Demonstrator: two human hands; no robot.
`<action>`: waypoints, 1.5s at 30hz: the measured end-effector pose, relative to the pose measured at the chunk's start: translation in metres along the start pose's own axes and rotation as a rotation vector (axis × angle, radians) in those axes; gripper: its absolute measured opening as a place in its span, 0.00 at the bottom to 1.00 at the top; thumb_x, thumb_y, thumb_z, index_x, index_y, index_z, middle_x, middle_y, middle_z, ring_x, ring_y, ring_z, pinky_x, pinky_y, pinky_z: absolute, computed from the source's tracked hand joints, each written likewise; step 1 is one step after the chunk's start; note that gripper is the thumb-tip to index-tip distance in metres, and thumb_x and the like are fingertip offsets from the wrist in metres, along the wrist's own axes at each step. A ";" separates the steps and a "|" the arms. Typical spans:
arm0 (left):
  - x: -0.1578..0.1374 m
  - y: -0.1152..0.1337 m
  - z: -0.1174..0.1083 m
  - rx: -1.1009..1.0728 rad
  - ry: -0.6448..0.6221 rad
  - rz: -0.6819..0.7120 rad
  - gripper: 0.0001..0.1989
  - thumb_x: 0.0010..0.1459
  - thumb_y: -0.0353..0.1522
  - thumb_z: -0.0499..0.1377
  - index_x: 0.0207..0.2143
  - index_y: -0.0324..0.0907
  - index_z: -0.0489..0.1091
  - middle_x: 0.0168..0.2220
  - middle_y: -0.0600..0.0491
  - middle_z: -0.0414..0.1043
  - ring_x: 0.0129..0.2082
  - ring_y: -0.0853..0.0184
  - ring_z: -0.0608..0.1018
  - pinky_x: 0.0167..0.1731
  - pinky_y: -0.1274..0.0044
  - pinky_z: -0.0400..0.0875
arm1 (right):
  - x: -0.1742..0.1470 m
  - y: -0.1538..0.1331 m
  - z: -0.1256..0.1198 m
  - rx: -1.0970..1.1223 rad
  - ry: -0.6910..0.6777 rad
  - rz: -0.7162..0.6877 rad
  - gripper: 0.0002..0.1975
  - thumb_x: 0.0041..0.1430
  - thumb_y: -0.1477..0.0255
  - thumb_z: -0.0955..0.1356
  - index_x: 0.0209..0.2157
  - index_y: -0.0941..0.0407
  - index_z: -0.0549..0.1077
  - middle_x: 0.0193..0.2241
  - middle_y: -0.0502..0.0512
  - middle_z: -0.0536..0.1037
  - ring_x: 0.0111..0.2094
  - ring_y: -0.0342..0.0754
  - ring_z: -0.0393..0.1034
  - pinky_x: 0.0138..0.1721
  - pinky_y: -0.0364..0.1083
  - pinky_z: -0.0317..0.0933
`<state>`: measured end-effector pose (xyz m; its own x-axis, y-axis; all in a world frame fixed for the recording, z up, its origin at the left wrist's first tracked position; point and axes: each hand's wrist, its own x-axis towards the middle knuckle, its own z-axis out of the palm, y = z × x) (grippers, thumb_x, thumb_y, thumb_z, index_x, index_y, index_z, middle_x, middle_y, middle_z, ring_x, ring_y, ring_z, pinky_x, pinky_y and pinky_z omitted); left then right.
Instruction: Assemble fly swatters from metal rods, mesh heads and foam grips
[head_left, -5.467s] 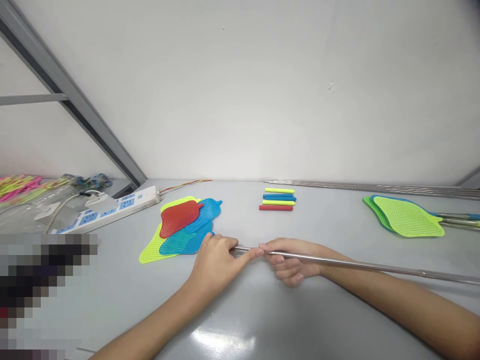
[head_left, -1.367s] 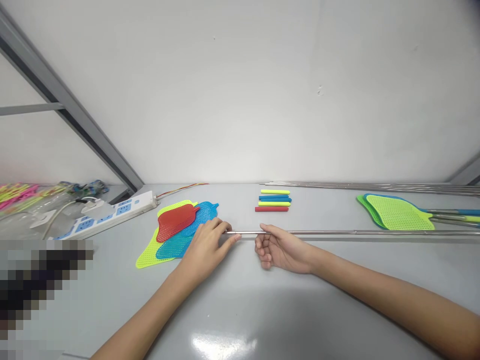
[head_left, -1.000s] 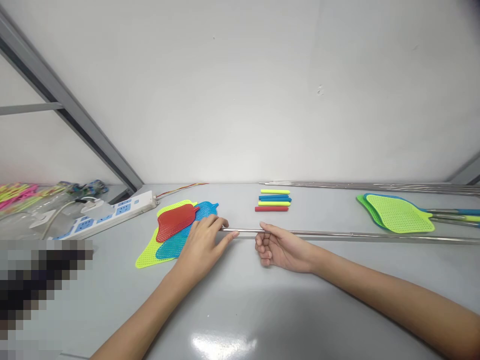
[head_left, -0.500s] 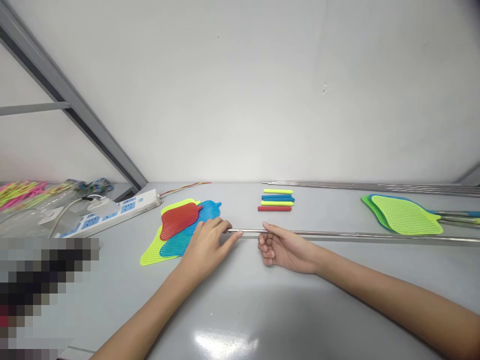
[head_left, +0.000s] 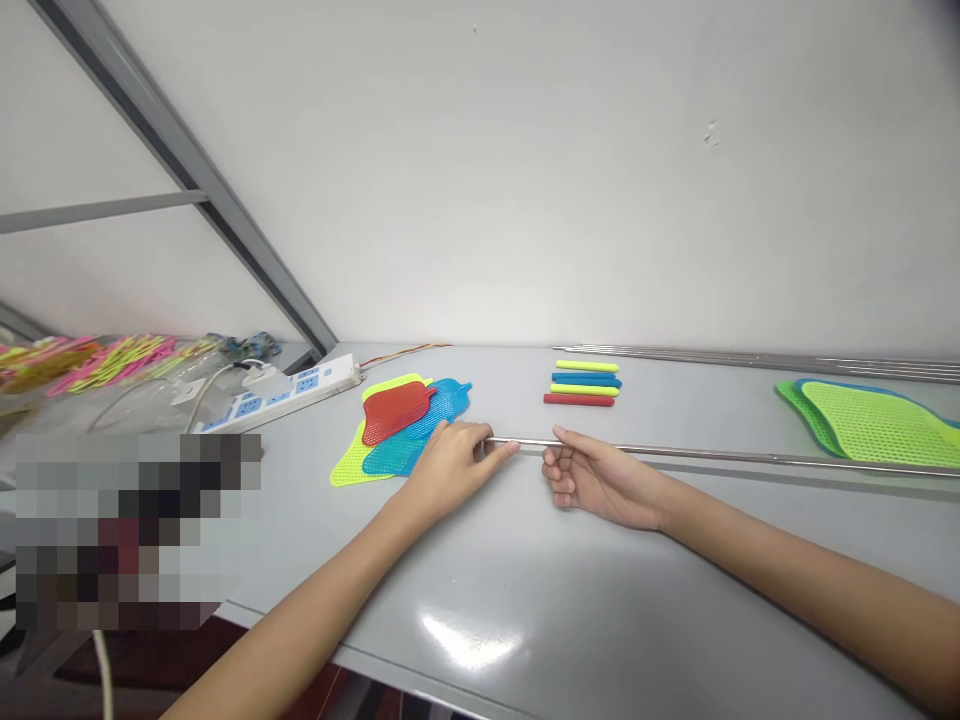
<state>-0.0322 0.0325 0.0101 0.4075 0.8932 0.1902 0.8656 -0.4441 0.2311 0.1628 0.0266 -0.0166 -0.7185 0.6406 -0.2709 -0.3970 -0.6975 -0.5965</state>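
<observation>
A thin metal telescopic rod (head_left: 697, 455) lies level across the view, running out at the right edge. At its thin end, my left hand (head_left: 454, 458) pinches it between thumb and fingers. My right hand (head_left: 600, 480), palm turned up and fingers curled, grips the rod a little further along with the thumb on top. Just beyond my left hand lie flyswatter heads: a red one (head_left: 395, 410) on top, with blue (head_left: 448, 400) and yellow (head_left: 352, 462) ones beneath. Past the rod is a row of plastic handle tubes, including a red tube (head_left: 578, 399) and a blue tube (head_left: 585, 380).
More metal rods (head_left: 757, 360) lie along the wall. Flyswatters with a yellow-green head (head_left: 877, 425) on top rest at the right. A white power strip (head_left: 300, 393) with plugs stands at the left, near pink and yellow strips (head_left: 124, 360). The table's front edge (head_left: 405, 683) shows below.
The view has shifted, so everything appears further right and slightly higher, and the table's front edge shows more. Both hands keep their hold on the rod.
</observation>
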 end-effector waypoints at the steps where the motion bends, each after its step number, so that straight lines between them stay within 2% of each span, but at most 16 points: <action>1: 0.000 0.000 0.001 0.004 0.012 0.000 0.22 0.55 0.46 0.43 0.19 0.40 0.60 0.18 0.57 0.61 0.22 0.71 0.65 0.27 0.77 0.54 | 0.000 0.000 0.000 -0.001 -0.006 -0.001 0.17 0.55 0.62 0.60 0.25 0.61 0.67 0.23 0.51 0.64 0.22 0.39 0.54 0.27 0.42 0.53; 7: 0.002 0.001 0.004 0.027 0.067 0.004 0.22 0.55 0.46 0.44 0.20 0.39 0.62 0.19 0.57 0.63 0.23 0.71 0.65 0.28 0.76 0.53 | 0.000 0.000 -0.002 -0.008 -0.005 -0.018 0.15 0.55 0.63 0.60 0.25 0.61 0.67 0.22 0.51 0.64 0.21 0.39 0.55 0.27 0.42 0.53; 14: 0.003 0.002 0.008 0.014 0.088 0.005 0.22 0.54 0.46 0.45 0.17 0.39 0.59 0.17 0.58 0.60 0.21 0.73 0.63 0.28 0.77 0.54 | 0.000 0.000 -0.003 -0.012 -0.024 -0.030 0.16 0.55 0.63 0.60 0.25 0.61 0.68 0.23 0.51 0.64 0.22 0.39 0.55 0.28 0.42 0.53; 22: 0.002 -0.002 0.016 -0.006 0.100 -0.149 0.24 0.43 0.52 0.51 0.13 0.40 0.56 0.13 0.58 0.56 0.16 0.74 0.58 0.19 0.79 0.47 | 0.001 0.002 -0.003 -0.061 -0.055 -0.034 0.17 0.55 0.62 0.60 0.26 0.62 0.69 0.23 0.52 0.63 0.23 0.40 0.56 0.28 0.42 0.54; 30: 0.003 -0.002 0.013 0.000 0.099 -0.097 0.23 0.47 0.47 0.51 0.12 0.40 0.54 0.12 0.59 0.53 0.16 0.75 0.56 0.21 0.79 0.47 | 0.001 0.004 -0.004 -0.120 -0.073 -0.058 0.18 0.56 0.62 0.59 0.26 0.62 0.69 0.22 0.52 0.64 0.22 0.40 0.57 0.28 0.43 0.55; 38: 0.000 -0.003 0.012 0.021 0.085 -0.181 0.25 0.46 0.49 0.50 0.12 0.39 0.50 0.11 0.59 0.52 0.15 0.75 0.55 0.17 0.79 0.44 | 0.000 0.005 -0.004 -0.212 -0.123 -0.095 0.19 0.56 0.60 0.58 0.27 0.62 0.69 0.24 0.53 0.66 0.23 0.41 0.60 0.29 0.43 0.55; 45: 0.000 -0.002 0.013 0.024 0.074 -0.186 0.26 0.47 0.50 0.49 0.12 0.39 0.49 0.11 0.59 0.51 0.14 0.75 0.55 0.17 0.80 0.44 | -0.002 0.006 -0.005 -0.249 -0.139 -0.102 0.20 0.57 0.60 0.57 0.27 0.61 0.68 0.24 0.54 0.66 0.24 0.42 0.62 0.29 0.43 0.54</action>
<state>-0.0307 0.0343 -0.0025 0.2180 0.9518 0.2159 0.9312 -0.2691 0.2460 0.1642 0.0230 -0.0231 -0.7603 0.6411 -0.1047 -0.3310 -0.5211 -0.7867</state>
